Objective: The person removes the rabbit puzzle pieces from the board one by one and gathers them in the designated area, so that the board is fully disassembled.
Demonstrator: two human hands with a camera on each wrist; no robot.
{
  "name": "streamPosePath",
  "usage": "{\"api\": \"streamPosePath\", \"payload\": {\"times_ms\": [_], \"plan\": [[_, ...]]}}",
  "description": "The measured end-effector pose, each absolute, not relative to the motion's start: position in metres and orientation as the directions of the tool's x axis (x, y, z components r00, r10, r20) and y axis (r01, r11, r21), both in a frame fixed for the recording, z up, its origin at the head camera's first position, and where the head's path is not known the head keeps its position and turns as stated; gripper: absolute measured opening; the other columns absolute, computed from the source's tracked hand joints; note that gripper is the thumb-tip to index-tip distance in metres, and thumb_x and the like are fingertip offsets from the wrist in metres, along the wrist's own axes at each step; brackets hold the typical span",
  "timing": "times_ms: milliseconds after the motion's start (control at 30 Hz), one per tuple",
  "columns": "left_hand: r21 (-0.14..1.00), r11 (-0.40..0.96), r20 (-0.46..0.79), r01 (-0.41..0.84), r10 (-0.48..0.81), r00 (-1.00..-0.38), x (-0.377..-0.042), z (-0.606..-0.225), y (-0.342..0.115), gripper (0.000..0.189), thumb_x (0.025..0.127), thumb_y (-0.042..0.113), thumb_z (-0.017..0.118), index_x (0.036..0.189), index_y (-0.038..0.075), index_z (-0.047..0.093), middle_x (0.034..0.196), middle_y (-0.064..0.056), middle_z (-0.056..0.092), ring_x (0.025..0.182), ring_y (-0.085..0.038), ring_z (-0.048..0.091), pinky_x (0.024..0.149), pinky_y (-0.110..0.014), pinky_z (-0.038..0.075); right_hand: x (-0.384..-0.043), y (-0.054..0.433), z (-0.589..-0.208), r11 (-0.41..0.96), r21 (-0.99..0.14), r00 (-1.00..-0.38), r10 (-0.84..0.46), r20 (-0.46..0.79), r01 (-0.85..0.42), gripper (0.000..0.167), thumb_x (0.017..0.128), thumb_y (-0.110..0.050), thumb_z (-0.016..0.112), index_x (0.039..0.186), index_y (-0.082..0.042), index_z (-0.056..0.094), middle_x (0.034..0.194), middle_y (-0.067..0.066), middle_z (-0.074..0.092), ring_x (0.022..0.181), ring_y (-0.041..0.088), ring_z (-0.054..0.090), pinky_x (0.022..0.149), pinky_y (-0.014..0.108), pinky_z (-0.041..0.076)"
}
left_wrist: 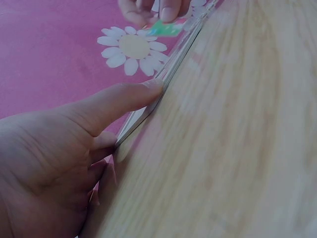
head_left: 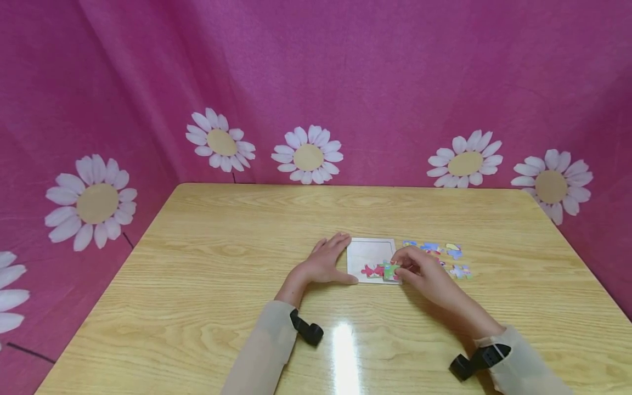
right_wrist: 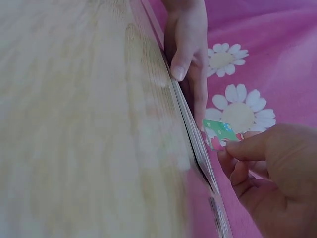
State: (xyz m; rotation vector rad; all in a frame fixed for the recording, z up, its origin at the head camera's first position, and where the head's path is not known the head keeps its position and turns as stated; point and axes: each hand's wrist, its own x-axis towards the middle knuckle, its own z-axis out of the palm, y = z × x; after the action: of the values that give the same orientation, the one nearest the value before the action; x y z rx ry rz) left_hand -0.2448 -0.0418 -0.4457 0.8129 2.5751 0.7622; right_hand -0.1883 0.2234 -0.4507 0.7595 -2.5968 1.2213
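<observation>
A white puzzle board (head_left: 367,251) lies flat on the table, with red puzzle pieces (head_left: 368,271) along its near edge. My left hand (head_left: 322,263) rests at the board's left side, fingers extended to the far corner and thumb at the near one. In the left wrist view the left thumb (left_wrist: 131,96) presses along the board's edge. Between thumb and fingers, my right hand (head_left: 428,277) pinches a green puzzle piece (head_left: 391,271) over the board's near right corner. The right wrist view shows that piece (right_wrist: 220,134) tilted, with pink and white markings.
Several loose puzzle pieces (head_left: 455,251) in blue, yellow and pink lie right of the board, some partly behind the right hand. The wooden table (head_left: 222,258) extends around them, and a pink curtain (head_left: 375,82) with white flowers hangs behind its far edge.
</observation>
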Motion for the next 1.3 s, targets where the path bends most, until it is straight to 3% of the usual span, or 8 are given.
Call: {"api": "streamPosePath", "payload": {"times_ms": [400,633,933,1300], "plan": [[0.593,0.690,-0.151,0.415,0.601,-0.785,-0.245,-0.447,-0.042,0.100,0.082,0.046,0.075,0.157,0.013,0.019,0.166,-0.002,0.015,0.156,-0.018,0.005,0.128,-0.042,0.002,-0.172,0.247,-0.456,0.520,-0.644,-0.827,-0.369,0.423,-0.561,0.026,0.082,0.014,0.067,0.099,-0.004,0.062,0.095,0.006,0.063,0.078,-0.002,0.059,0.066,0.013,0.052],[0.590,0.694,-0.154,0.413,0.599,-0.786,-0.247,-0.449,-0.042,0.100,0.081,0.046,0.075,0.158,0.013,0.018,0.166,-0.002,0.015,0.156,-0.018,0.005,0.128,-0.042,0.002,-0.163,0.256,-0.458,0.568,-0.601,-0.826,-0.357,0.436,-0.562,0.028,0.079,0.014,0.070,0.097,-0.007,0.063,0.091,0.004,0.064,0.078,-0.005,0.055,0.067,0.010,0.049],[0.593,0.695,-0.157,0.407,0.596,-0.788,-0.245,-0.447,-0.041,0.100,0.081,0.045,0.075,0.157,0.013,0.019,0.166,-0.001,0.015,0.156,-0.018,0.005,0.127,-0.043,0.003,-0.160,0.263,-0.457,0.540,-0.643,-0.840,-0.371,0.397,-0.543,0.025,0.083,0.012,0.067,0.099,-0.007,0.061,0.086,0.005,0.062,0.075,-0.002,0.055,0.062,0.014,0.048],[0.598,0.690,-0.153,0.408,0.598,-0.787,-0.245,-0.447,-0.042,0.099,0.081,0.045,0.075,0.157,0.013,0.020,0.166,-0.001,0.016,0.156,-0.018,0.005,0.127,-0.042,0.003,-0.161,0.265,-0.460,0.625,-0.577,-0.850,-0.361,0.383,-0.526,0.027,0.080,0.010,0.071,0.098,-0.009,0.064,0.088,-0.002,0.063,0.079,-0.005,0.049,0.066,0.015,0.045]]}}
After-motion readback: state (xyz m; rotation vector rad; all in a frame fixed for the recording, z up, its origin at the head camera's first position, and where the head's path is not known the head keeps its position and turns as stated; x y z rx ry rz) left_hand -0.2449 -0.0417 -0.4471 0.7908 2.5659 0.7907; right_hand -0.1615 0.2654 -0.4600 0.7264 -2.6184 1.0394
